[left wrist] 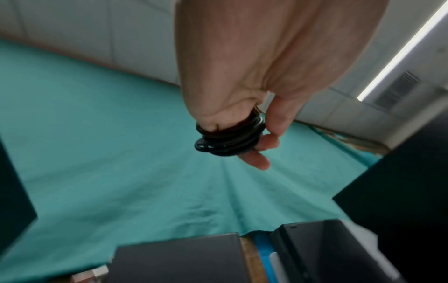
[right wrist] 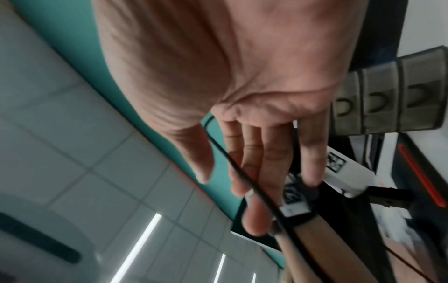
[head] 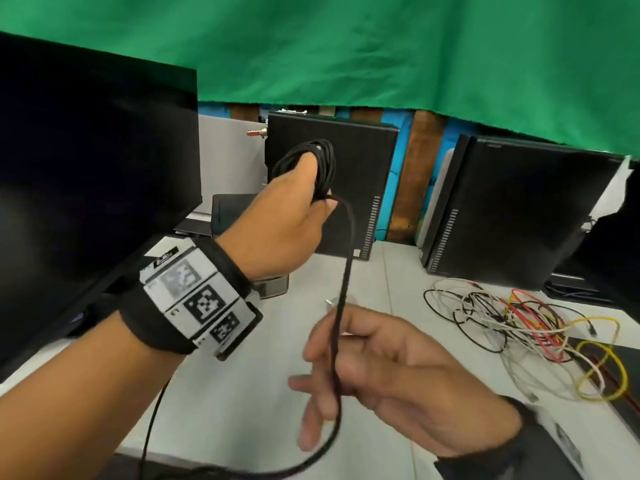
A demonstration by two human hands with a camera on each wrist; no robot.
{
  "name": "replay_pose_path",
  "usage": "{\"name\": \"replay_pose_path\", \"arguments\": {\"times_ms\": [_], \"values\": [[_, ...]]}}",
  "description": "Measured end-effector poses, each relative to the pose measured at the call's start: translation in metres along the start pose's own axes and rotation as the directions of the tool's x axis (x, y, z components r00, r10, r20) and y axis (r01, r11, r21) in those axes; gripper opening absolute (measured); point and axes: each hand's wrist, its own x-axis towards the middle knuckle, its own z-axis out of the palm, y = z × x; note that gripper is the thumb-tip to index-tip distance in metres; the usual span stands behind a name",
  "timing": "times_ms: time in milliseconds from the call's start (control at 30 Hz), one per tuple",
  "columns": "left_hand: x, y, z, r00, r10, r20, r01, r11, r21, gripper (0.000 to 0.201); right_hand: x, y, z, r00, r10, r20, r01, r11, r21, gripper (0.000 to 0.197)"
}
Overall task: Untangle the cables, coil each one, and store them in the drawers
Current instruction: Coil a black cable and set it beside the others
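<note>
My left hand is raised in front of a black computer case. It holds a black cable wound in a coil around its fingers, thumb pressed on the strands. In the left wrist view the coil rings the fingers. A loose strand drops from the thumb to my right hand, which is lower and nearer me. The strand lies across its relaxed, nearly straight fingers, then loops down and left off the table edge. A tangle of white, black, red and yellow cables lies at the right. A grey drawer unit shows in the right wrist view.
A large dark monitor fills the left side. Two black computer cases stand at the back of the white table, under a green cloth. A dark mat lies at the right edge.
</note>
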Motion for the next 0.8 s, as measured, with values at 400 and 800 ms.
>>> {"name": "replay_pose_path", "arguments": {"times_ms": [400,800], "values": [[-0.021,-0.008,0.026,0.704,-0.076,0.706,-0.03,0.99,0.136,0.039,-0.08,-0.078,-0.135,0.731,-0.509,-0.455,-0.585,-0.121,-0.802,0.019],[-0.028,0.016,0.056,0.671,0.314,0.671,0.528,0.432,-0.731,0.054,-0.05,-0.021,-0.144,0.809,-0.137,-0.572,-0.47,0.436,-0.768,0.023]]}}
